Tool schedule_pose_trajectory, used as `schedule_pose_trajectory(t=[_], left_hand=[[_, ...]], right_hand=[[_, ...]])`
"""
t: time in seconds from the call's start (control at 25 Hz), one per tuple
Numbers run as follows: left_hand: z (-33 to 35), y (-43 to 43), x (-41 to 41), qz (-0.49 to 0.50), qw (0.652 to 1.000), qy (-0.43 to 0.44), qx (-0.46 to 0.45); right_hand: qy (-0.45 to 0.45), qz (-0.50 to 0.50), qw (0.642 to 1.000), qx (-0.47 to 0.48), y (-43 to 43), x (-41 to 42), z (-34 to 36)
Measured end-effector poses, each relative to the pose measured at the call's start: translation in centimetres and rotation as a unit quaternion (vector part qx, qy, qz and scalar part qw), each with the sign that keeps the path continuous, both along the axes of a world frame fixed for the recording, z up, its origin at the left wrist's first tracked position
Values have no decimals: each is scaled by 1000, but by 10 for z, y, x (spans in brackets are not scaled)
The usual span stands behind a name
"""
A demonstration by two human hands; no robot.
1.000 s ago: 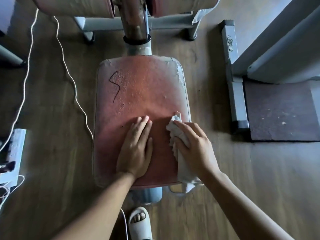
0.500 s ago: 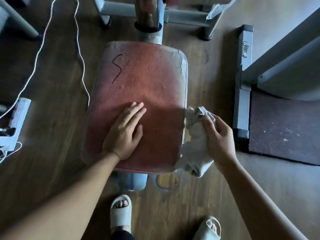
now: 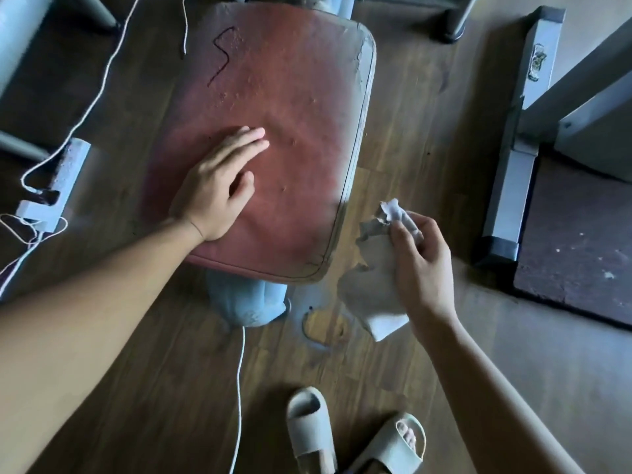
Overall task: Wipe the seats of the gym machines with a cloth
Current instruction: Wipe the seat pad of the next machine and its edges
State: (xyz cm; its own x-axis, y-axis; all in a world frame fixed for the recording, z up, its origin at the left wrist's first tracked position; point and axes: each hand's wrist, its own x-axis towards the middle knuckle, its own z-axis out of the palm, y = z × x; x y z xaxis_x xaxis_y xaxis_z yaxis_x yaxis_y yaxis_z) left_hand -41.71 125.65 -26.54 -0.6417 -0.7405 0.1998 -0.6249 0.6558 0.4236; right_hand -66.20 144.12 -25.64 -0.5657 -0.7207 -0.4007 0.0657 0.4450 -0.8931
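Wood floor (image 3: 119, 388) fills my feed. Fingers (image 3: 405, 234) of the right hand (image 3: 422, 265) curl round the crumpled white cloth (image 3: 372, 292) — it hangs just beside the right edge of the worn red seat (image 3: 294, 97), off the pad. The left hand (image 3: 215, 189) lies flat on that seat, fingers straight and close together — pale sandals (image 3: 309, 436) below.

so the seat (image 3: 290, 131) sits mid-frame on its post (image 3: 246, 302), floor (image 3: 136, 371) underneath; left hand (image 3: 212, 193) lies flat on the seat's near-left part; right hand (image 3: 420, 265) is out past the seat's right edge, over the floor, pinching the cloth (image 3: 376, 289), which hangs just beside the near right corner; sandals (image 3: 309, 429) closest to the camera; cord (image 3: 239, 388) runs from under the post to the left of them; frame (image 3: 513, 165) and mat (image 3: 581, 234) well off right; adapter (image 3: 34, 210) on the floor far left
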Motion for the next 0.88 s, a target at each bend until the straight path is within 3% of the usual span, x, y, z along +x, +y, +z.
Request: schedule_pose_trajectory(t=[0.36, 0.56, 0.88], left_hand=[[1, 6, -3, 37, 999, 10, -1], [-14, 48, -31, 181, 982, 39, 45], [-13, 53, -37, 220, 971, 96, -26]], right_hand=[[53, 21, 998, -15, 3, -5, 24], [51, 52, 997, -26, -9, -14, 11], [71, 93, 989, -89, -36, -44, -44]])
